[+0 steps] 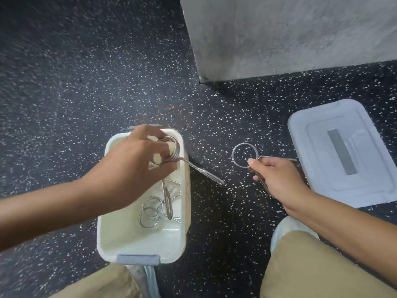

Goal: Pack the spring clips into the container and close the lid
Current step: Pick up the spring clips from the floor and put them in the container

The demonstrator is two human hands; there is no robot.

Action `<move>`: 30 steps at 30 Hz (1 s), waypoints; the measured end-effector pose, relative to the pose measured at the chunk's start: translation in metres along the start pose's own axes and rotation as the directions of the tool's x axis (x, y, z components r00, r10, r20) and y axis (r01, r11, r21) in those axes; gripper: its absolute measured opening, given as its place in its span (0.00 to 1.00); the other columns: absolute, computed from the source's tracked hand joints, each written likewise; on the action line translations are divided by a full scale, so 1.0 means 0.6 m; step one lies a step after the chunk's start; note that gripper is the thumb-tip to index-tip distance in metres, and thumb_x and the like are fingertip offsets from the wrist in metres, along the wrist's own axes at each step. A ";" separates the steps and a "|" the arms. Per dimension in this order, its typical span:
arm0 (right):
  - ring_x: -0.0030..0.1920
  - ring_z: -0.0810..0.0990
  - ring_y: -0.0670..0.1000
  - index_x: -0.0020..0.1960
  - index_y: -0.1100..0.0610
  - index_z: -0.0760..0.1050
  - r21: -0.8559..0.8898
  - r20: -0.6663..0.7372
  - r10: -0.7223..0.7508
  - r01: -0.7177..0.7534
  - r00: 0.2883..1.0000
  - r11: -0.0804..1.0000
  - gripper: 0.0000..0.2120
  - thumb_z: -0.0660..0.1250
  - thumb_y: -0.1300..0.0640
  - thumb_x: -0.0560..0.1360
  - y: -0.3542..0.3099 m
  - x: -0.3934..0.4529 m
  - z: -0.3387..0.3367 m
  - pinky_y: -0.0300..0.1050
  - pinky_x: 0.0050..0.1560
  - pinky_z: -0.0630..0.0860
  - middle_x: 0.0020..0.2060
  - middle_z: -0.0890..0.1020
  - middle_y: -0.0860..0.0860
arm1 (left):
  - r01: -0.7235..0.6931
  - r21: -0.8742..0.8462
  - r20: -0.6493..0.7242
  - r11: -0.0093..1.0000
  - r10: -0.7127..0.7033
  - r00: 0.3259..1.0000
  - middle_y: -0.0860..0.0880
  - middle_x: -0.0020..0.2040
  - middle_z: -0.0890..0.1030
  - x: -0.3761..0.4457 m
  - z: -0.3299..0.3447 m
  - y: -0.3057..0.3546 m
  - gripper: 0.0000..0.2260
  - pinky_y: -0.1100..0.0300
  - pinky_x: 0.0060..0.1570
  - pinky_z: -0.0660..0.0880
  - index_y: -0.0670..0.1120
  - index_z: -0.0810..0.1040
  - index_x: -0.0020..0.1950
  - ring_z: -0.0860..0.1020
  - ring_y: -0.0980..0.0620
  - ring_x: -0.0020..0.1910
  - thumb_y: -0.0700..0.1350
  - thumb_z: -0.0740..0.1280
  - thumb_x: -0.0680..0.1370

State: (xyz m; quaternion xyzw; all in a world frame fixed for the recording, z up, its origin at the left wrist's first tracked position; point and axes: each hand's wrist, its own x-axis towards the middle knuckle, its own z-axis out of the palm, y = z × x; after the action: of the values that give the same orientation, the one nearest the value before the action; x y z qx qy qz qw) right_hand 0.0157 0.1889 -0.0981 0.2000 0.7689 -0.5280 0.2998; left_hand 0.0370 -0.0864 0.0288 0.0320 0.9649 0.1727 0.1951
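Coiled wire spring clips [169, 151] in both hands, smooth white container [120, 235].

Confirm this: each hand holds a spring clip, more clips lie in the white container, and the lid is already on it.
Wrong on the lid: the head view shows it lying on the floor to the right, off the open container. The rest stands.

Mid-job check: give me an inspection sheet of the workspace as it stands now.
Surface: dark speckled floor.
Job's things: open white plastic container holding several metal spring clips; pale grey lid lying apart, to its right.
Clutter: nothing seen.
Hands: left hand holds a coiled spring clip over the container; right hand holds a ring-shaped clip above the floor.
Cables: nothing seen.
Surroundings: grey concrete block; person's khaki-trousered knees.
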 end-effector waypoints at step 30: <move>0.36 0.80 0.42 0.49 0.59 0.85 -0.088 0.059 -0.036 0.041 0.998 0.995 0.13 0.69 0.49 0.79 -0.014 -0.013 0.044 0.35 0.42 0.69 0.45 0.86 0.56 | -0.364 0.284 0.359 0.887 0.253 0.898 0.45 0.58 0.71 -0.059 0.178 -0.190 0.18 0.48 0.52 0.76 0.44 0.77 0.48 0.71 0.47 0.55 0.52 0.52 0.83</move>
State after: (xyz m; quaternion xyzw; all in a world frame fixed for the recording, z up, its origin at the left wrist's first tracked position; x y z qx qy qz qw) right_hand 0.0229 0.1612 -0.0943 0.1562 0.7867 -0.5043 0.3201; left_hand 0.1120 -0.1634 -0.0900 0.2472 0.9190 0.0232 0.3062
